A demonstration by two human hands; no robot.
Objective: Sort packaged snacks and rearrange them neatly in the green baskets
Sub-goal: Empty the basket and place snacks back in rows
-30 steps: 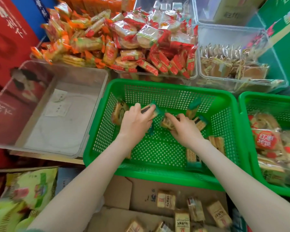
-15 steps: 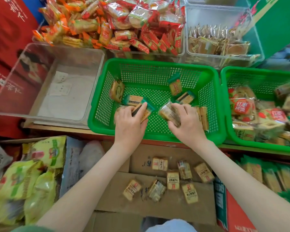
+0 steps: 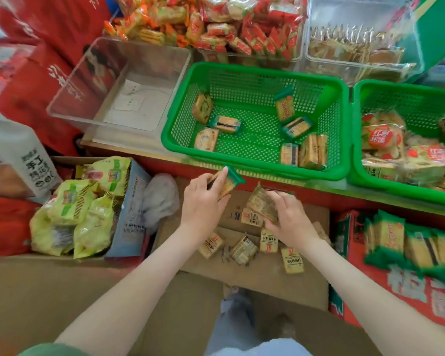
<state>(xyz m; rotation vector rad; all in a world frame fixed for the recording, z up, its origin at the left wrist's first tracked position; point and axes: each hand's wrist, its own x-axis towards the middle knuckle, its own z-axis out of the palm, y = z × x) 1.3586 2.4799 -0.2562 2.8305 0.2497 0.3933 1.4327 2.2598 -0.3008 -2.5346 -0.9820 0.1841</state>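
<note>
Gripping snack pkts: left hand [image 3: 203,204] green-edged pkt [image 3: 225,182], right hand [image 3: 290,219] clear pkt [image 3: 261,204].

At nine o'clock a white bag [image 3: 23,160] bears 手工 in dark characters — the lines beneath blur. At three o'clock, a snack pack [image 3: 380,140] in the right green basket [image 3: 409,104] shows 红枣 on a red disc.

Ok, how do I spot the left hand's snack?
Find the middle green basket. Below its front rim, the left hand grips a cracker packet. Its green end sets it apart from the clear packet in the right hand and the tan packets on the cardboard.
</note>
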